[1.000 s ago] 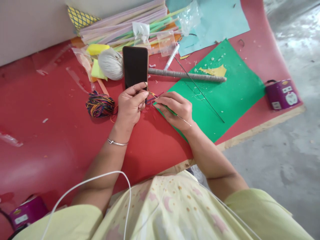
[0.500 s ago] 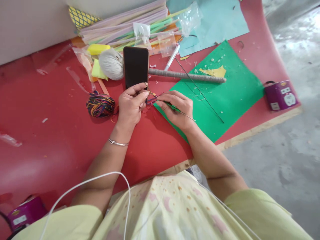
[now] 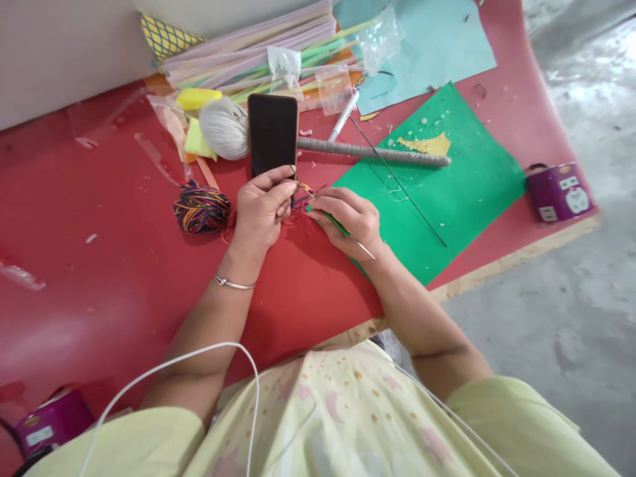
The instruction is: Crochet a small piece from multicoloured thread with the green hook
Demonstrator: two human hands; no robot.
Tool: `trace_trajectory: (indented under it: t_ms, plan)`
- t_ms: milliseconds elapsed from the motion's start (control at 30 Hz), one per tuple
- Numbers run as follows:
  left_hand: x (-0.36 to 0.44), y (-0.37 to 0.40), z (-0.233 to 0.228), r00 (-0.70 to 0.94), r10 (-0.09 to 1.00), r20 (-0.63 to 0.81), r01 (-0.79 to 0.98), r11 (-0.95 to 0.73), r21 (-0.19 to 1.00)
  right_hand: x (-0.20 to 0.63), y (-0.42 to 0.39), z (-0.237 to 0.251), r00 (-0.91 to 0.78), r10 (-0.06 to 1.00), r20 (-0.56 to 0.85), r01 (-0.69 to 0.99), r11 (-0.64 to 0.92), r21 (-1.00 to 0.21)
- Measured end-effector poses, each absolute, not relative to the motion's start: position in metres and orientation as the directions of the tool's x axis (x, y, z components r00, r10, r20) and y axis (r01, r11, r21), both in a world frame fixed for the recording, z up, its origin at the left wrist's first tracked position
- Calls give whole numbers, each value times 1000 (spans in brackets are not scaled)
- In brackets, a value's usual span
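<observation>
Left hand pinches yarn, right hand a rod (phone, green sheet close by).

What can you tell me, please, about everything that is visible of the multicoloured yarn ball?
The yarn ball is a rounded, rather untidy winding of thin strands, mostly dark purple or near-black with orange, yellow and reddish ones. It looks soft and fibrous. It rests on the red tabletop, just left of the left hand and apart from it. Loose strands trail from its right side toward that hand. An orange-pink strip reaches its upper edge; whether they touch is unclear.
</observation>
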State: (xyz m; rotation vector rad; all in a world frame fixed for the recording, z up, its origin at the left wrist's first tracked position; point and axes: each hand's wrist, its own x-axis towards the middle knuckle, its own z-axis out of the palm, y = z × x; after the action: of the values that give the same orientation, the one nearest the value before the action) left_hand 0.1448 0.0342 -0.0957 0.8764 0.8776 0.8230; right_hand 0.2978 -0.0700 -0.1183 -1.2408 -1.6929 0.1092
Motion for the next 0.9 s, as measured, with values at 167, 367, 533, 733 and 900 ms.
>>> trace_trajectory:
  t_ms: [167,367,533,733,900]
  plan:
    - [145,34,-96,403,868,-290,-262,413,872,298,-70,-115,20,757,653,668,476,-572]
    - [146,33,-96,382,876,-294,-280,413,867,297,-71,-111,51,745,665,634,491,-598]
    - [146,33,-100,401,879,-260,-268,384,884,297,-72,-109,111,757,643,592,469,-655]
    - [143,33,-100,452,849,-273,-202,395,896,294,-68,-108,336,824,456,396,315,-862]
    - [138,35,-95,516,798,-310,-167,448,878,301,-63,-110,405,905,129,-28,153,-988]
